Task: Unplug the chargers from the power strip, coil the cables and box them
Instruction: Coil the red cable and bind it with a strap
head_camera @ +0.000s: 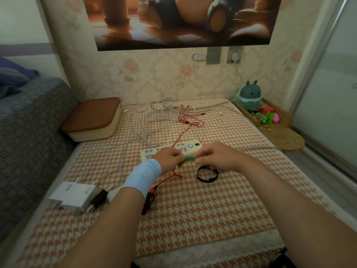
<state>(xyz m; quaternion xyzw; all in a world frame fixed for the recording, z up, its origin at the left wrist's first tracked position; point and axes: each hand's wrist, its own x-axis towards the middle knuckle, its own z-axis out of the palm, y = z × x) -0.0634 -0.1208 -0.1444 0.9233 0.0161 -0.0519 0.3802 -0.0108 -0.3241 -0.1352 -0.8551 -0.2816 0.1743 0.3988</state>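
A cream power strip (188, 147) lies in the middle of the checked tablecloth, no plugs visible in its sockets. In front of it my left hand (169, 159) and my right hand (214, 158) pinch the two ends of a short green strap (189, 159). A red cable (173, 177) runs under my left hand toward a black plug (148, 200). White chargers (74, 194) and a black plug (99, 197) lie at the near left. White cables (146, 124) and red cable ends (190, 117) sprawl behind the strip. A cream box with a brown lid (92, 118), shut, stands at the far left.
A black strap loop (207, 174) lies under my right hand. A thick grey cord (258, 147) leads off to the right. A toy rabbit (250, 95) and a basket of bright items (266, 116) sit on a wooden shelf at right. A grey sofa (29, 132) borders the left.
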